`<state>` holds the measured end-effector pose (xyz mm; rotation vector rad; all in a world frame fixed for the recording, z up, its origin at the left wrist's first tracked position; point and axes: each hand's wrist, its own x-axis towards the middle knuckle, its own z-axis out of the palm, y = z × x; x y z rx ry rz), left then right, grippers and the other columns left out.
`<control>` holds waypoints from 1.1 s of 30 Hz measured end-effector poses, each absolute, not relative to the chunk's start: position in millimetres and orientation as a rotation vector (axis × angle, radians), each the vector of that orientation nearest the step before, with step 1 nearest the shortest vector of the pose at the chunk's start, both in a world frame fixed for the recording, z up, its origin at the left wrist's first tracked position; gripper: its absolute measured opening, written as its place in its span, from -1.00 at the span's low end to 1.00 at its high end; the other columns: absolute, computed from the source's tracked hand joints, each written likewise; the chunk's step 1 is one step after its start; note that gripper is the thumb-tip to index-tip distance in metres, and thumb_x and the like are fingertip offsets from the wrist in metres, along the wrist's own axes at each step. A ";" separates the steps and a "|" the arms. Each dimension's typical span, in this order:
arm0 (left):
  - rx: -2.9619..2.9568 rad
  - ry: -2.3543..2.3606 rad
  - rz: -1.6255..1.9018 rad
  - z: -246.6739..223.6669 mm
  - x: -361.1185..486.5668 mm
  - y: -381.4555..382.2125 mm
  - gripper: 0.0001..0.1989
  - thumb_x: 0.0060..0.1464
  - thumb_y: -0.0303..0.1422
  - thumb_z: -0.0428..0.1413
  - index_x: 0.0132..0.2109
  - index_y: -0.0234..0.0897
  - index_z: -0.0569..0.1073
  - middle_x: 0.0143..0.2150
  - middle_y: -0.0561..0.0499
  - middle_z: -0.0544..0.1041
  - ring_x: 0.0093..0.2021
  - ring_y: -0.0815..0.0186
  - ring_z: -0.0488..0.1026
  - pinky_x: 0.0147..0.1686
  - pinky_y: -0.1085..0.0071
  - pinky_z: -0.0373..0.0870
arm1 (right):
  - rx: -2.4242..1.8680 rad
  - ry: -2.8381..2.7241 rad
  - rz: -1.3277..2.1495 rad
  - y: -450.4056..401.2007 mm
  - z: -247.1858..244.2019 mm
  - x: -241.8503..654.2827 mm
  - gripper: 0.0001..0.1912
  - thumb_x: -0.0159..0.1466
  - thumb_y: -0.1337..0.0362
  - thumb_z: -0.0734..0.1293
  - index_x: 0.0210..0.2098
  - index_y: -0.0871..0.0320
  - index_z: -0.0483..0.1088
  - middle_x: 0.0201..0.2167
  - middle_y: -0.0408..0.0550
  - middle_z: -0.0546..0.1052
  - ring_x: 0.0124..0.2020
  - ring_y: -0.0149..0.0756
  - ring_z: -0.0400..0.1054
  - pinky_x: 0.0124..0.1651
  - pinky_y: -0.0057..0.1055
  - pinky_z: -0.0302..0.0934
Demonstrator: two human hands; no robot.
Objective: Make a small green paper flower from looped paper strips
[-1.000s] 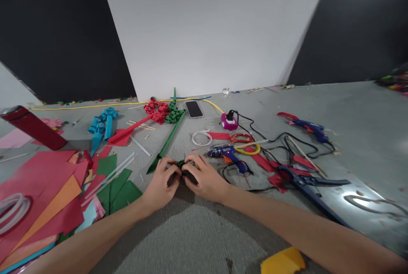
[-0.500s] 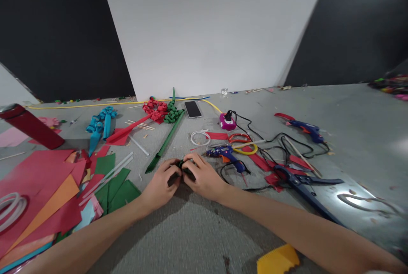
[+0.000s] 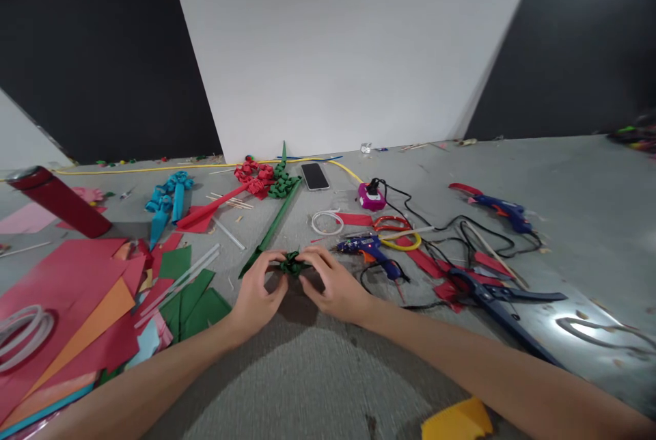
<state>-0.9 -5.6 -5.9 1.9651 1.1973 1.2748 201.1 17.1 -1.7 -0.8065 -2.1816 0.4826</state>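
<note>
A small dark green folded piece [image 3: 292, 263] is held between both hands at the middle of the view. My left hand [image 3: 260, 292] pinches its left side with thumb and fingers. On the right side, my right hand [image 3: 331, 285] grips it the same way. Just beyond my left hand lies a long green folded strip [image 3: 277, 221]. A blue glue gun [image 3: 370, 249] rests to the right of my right hand. Farther back are a red folded flower [image 3: 253, 177] and a green one [image 3: 282, 182].
Coloured paper sheets [image 3: 66, 276] and a leaning red bottle [image 3: 64, 204] are at the left. A phone [image 3: 314, 177], purple socket [image 3: 372, 196], scissors [image 3: 397, 234], second glue gun [image 3: 499, 208] and dark blue cutter [image 3: 492, 300] lie beyond and right, among black cables.
My fingers have spread wider around the green piece, and more of it shows between them. The whole view has shifted slightly.
</note>
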 end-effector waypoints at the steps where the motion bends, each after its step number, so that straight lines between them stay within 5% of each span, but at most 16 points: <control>1: 1.921 1.192 1.291 -6.5 -0.4 -5.5 -0.71 0.14 -0.52 0.08 0.01 -0.21 0.37 0.06 -0.16 0.48 0.07 0.18 0.47 0.02 0.21 0.49 | -0.809 -2.171 0.482 17.5 -2.0 201.4 -0.61 0.29 0.40 0.27 0.10 0.09 0.25 0.02 0.09 0.36 0.10 -0.13 0.30 0.18 -0.11 0.29; 10: 1.758 1.153 1.311 -5.2 2.1 -5.6 -0.79 0.18 -0.44 0.10 -0.03 -0.25 0.36 0.10 -0.18 0.48 0.08 0.22 0.48 0.03 0.24 0.51 | -0.777 -2.096 0.433 23.7 -9.9 203.5 -0.85 0.37 0.36 0.24 -0.07 0.07 0.33 -0.05 0.06 0.40 0.07 -0.16 0.34 0.14 -0.14 0.31; 33: 1.854 1.165 1.274 -8.9 -0.6 -3.0 -0.83 0.21 -0.45 0.08 -0.05 -0.22 0.43 0.09 -0.14 0.52 0.12 0.19 0.48 0.04 0.24 0.50 | -0.736 -2.150 0.412 21.4 -6.4 206.5 -0.77 0.38 0.29 0.27 0.02 0.04 0.38 -0.03 0.07 0.37 0.05 -0.16 0.33 0.04 -0.20 0.35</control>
